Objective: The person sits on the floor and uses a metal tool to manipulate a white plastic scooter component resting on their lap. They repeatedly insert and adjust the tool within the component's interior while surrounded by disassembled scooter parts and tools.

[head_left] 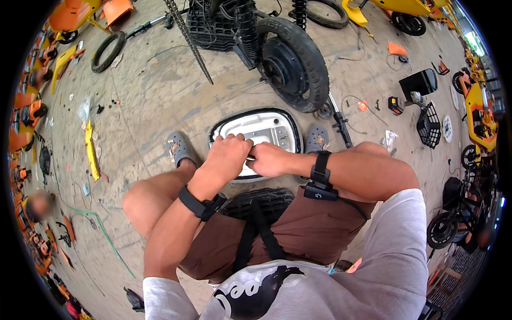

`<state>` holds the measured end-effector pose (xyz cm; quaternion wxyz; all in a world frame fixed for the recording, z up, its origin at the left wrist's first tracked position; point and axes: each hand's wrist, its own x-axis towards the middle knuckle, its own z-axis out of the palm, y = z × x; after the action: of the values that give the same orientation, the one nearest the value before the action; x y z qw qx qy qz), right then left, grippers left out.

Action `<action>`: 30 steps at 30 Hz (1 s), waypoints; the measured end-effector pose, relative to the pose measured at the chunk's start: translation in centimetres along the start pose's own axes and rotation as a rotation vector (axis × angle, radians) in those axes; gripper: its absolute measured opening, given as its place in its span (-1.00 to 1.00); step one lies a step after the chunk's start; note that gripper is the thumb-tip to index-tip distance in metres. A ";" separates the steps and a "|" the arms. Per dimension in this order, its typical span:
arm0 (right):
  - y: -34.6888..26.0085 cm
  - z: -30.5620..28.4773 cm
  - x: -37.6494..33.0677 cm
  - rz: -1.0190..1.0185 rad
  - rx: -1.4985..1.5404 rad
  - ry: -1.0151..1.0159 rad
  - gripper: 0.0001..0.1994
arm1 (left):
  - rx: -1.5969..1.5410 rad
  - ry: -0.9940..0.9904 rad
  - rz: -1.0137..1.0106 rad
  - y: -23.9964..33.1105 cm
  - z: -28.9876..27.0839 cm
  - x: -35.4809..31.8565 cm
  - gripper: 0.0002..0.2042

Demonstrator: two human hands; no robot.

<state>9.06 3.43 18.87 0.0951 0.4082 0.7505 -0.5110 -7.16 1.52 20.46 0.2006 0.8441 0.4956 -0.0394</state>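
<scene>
On the floor between my feet lies what looks like an upturned scooter seat (260,121), a white shell with a black rim. A grey metal plate (273,137) is set in its middle. My left hand (229,154) is over the seat's near left part, fingers curled and closed. Right beside it, my right hand (268,159) is closed too. A small dark, shiny bit (250,158) shows where the hands meet; its kind is hidden by the fingers. Whether the hands touch the seat I cannot tell.
Just beyond the seat stands a black wheel (293,65) with a shock absorber (246,37) and a hanging chain (189,42). A yellow panel (92,151) lies at left. At right are a battery pack (395,105) and a black basket (428,125).
</scene>
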 end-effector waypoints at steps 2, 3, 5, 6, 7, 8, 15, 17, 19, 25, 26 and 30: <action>-0.2 -0.1 -0.2 0.001 0.019 0.010 -0.59 | -0.009 0.008 0.005 0.0 0.0 -0.1 -0.68; -0.2 0.0 -0.3 0.005 0.026 0.016 -0.59 | -0.013 0.011 0.009 -0.1 0.0 -0.1 -0.68; -0.1 0.1 -0.6 -0.010 0.063 0.038 -0.59 | -0.002 0.019 0.005 -0.1 0.0 -0.1 -0.69; 0.1 0.2 -0.6 0.002 0.066 0.051 -0.59 | 0.004 0.022 0.002 -0.1 0.0 -0.1 -0.69; 0.4 0.3 -0.6 -0.006 0.078 0.070 -0.60 | -0.004 0.042 0.001 -0.1 0.0 0.0 -0.69; 0.6 0.5 -0.5 -0.017 0.094 0.088 -0.60 | -0.012 0.061 0.000 0.0 -0.1 0.1 -0.69; 1.6 1.5 -0.4 -0.014 0.225 0.242 -0.63 | -0.043 0.125 0.040 0.7 -0.6 0.6 -0.67; 1.5 1.6 -0.7 0.007 0.257 0.227 -0.64 | -0.047 0.118 0.037 0.9 -0.7 0.5 -0.65; 1.4 1.5 -1.0 0.047 0.289 0.201 -0.66 | -0.067 0.105 0.018 0.8 -0.7 0.4 -0.63; 1.9 1.5 -1.1 0.067 0.336 0.211 -0.70 | -0.099 0.098 -0.022 0.5 -0.9 0.4 -0.64; 2.0 1.5 -1.0 0.062 0.333 0.220 -0.71 | -0.107 0.111 -0.018 0.5 -0.9 0.4 -0.64; 2.3 2.0 -0.7 0.025 0.332 0.272 -0.72 | -0.133 0.102 -0.045 0.5 -1.3 0.3 -0.64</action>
<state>10.57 1.73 16.79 -0.0692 0.4928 0.6568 -0.5666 -6.74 2.00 21.71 0.2298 0.8186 0.5254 0.0325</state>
